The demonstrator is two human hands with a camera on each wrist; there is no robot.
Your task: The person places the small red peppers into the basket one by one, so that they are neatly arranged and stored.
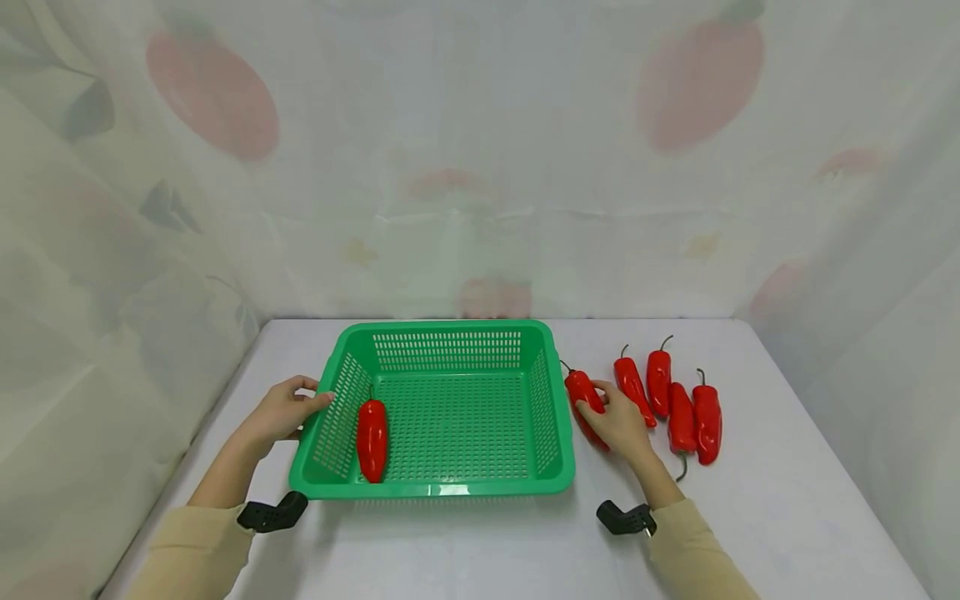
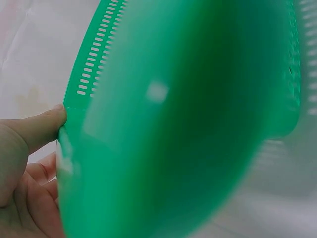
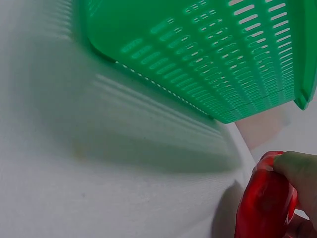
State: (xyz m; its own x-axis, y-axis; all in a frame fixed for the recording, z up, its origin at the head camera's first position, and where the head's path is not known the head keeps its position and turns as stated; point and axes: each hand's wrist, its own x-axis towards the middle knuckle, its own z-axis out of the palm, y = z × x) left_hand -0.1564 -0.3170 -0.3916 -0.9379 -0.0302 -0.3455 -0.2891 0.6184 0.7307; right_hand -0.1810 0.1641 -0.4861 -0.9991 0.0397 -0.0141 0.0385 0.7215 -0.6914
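Red pepper (image 1: 579, 386) pinched in right hand (image 1: 618, 421), thumb to one side and fingers to the other, spread only as wide as the thing gripped; held just beside the right wall of green basket (image 1: 517, 487), stem to the back, tip to the near side. Whether touching white counter (image 1: 465, 550) or slightly raised, impossible to tell. At the opposite end, left hand (image 1: 285, 408) clasping the basket's left rim, thumb over the edge and fingers curled along the outside (plain in the left wrist view, despite blur across much of it). Inside the basket, toward the left of the slotted floor, second pepper (image 1: 372, 442), stem also to the back. To the right of right hand, grouped near one another on the counter, four more: slanted pepper (image 1: 632, 387) nearest the fingers, then rear pepper (image 1: 659, 379), reversed pepper (image 1: 682, 417) with stem to the near side, and outermost pepper (image 1: 707, 425). Around both wrists, beige sleeves (image 1: 191, 546) and black devices (image 1: 273, 512). Behind everything, pale curtain (image 1: 450, 108) with faded fruit print.
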